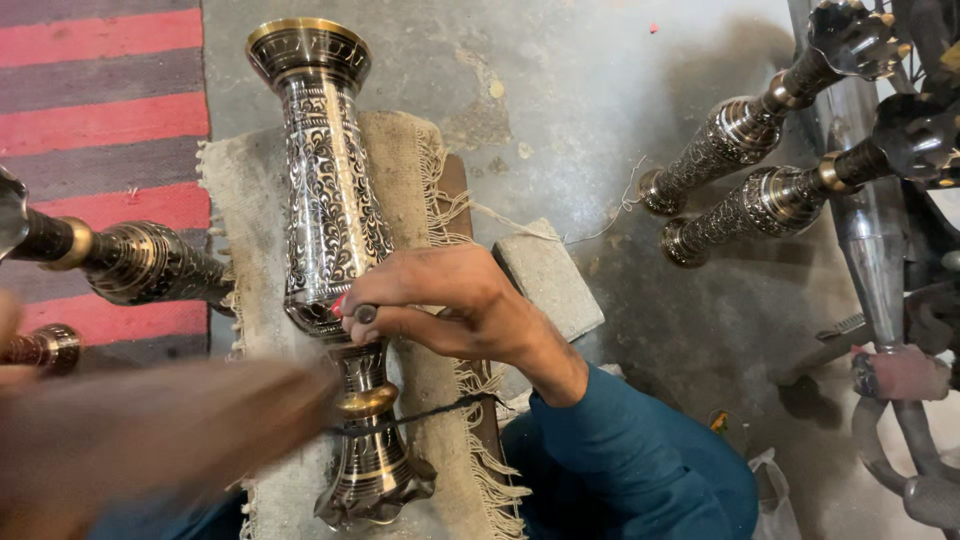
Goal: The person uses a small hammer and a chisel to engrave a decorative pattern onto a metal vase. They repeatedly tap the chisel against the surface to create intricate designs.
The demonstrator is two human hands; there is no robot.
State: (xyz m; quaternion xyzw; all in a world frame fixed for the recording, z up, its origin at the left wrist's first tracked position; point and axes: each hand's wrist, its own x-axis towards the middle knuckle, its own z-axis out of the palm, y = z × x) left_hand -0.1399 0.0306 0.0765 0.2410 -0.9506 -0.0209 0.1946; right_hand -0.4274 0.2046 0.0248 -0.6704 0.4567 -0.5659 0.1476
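A tall brass vase (335,215) with engraved leaf patterns lies lengthwise on a frayed burlap cloth (245,190). My right hand (450,300), in a teal sleeve, rests on the vase's lower body and pinches a small metal punch (365,313) against it. A black cord (430,412) runs across the vase's narrow neck. At the lower left, a brown wooden mallet (170,425) is smeared by motion, its end close to the vase's neck. My left hand (8,335) is a blur at the left edge, gripping the mallet.
Two similar engraved vases (135,262) lie on a red and grey striped rug (100,110) at left. Two more vases (745,135) lean at the upper right beside dark metal parts (880,260). A grey stone block (550,275) sits on the concrete floor.
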